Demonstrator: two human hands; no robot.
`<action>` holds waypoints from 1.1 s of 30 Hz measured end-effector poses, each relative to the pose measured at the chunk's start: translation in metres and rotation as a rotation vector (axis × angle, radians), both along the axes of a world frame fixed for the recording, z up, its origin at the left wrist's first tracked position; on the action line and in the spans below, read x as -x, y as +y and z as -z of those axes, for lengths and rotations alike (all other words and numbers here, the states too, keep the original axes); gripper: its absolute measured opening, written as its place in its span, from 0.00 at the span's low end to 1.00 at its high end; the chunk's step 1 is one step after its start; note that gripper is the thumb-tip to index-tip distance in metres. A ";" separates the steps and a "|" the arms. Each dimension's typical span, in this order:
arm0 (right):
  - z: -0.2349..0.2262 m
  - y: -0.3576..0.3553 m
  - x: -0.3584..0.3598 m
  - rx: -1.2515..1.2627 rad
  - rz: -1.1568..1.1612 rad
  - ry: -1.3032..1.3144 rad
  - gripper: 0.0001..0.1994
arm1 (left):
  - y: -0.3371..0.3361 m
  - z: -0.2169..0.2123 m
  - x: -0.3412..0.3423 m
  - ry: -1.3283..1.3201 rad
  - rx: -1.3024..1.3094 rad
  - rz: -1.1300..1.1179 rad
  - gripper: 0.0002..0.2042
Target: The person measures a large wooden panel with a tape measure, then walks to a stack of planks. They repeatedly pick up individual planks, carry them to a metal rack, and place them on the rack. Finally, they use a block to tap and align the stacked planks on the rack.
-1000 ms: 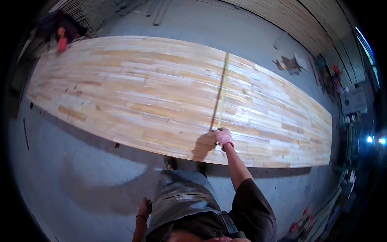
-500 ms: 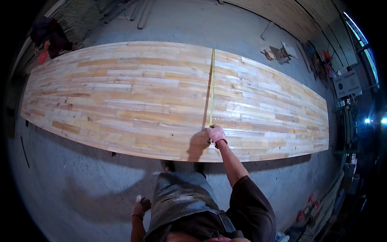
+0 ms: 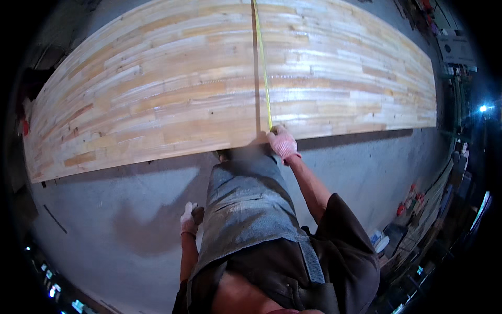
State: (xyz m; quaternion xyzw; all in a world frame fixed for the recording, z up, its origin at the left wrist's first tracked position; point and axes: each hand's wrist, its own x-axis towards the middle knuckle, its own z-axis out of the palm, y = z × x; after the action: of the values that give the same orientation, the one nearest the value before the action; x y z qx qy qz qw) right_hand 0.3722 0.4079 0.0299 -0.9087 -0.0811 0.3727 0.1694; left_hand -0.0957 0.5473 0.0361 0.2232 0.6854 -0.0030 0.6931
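Observation:
A long, glossy panel of pale wood strips [image 3: 172, 99] spans the view, its near edge just beyond my apron. Across its width runs a thin yellow tape measure blade [image 3: 264, 73], casting a dark shadow line on the wood. My right hand [image 3: 283, 142], in a pinkish knit glove, is closed on the tape measure's near end at the panel's front edge; the glove mostly hides the case. Beside my apron, my gloved left hand [image 3: 190, 219] hangs low, away from the panel. Its fingers look curled around something dark that I cannot make out.
My grey apron [image 3: 246, 193] fills the lower middle. Grey concrete floor [image 3: 130, 220] lies in front of the panel, with a thin dark strip [image 3: 55, 219] at left. Red items [image 3: 410, 199] and clutter line the right side; a white box [image 3: 455, 49] stands farther back.
My right hand has drawn back toward me, from on top of the panel to its near edge, with more tape stretched out. The view has tilted nearer my body; my left hand still hangs beside the apron.

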 end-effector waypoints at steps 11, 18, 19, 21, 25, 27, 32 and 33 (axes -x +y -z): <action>0.061 -0.061 0.065 -0.056 0.056 0.052 0.21 | 0.061 0.025 0.006 0.050 0.064 0.024 0.28; 0.069 -0.066 0.065 -0.114 0.087 0.054 0.22 | 0.058 -0.012 -0.018 0.117 0.014 0.256 0.24; 0.073 -0.068 0.066 -0.129 0.096 0.049 0.23 | 0.055 -0.011 -0.017 0.144 0.012 0.267 0.25; 0.080 -0.072 0.067 -0.149 0.099 0.019 0.20 | 0.047 -0.006 -0.014 0.195 0.009 0.283 0.28; 0.085 -0.077 0.066 -0.235 0.118 0.055 0.21 | 0.042 -0.008 -0.014 0.187 0.068 0.365 0.30; 0.089 -0.081 0.066 -0.289 0.158 0.105 0.21 | 0.039 -0.019 -0.031 0.179 0.058 0.385 0.32; 0.084 -0.084 0.060 -0.305 0.122 0.187 0.24 | 0.041 -0.017 -0.042 0.233 0.061 0.398 0.32; 0.083 -0.085 0.058 -0.316 0.123 0.201 0.24 | 0.041 -0.017 -0.044 0.244 0.059 0.402 0.32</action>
State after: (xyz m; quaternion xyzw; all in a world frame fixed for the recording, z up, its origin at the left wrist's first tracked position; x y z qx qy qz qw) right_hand 0.3138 0.3229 -0.0528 -0.8322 -0.0656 0.4334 0.3397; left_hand -0.0520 0.5886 0.0530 0.3326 0.7056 -0.1879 0.5968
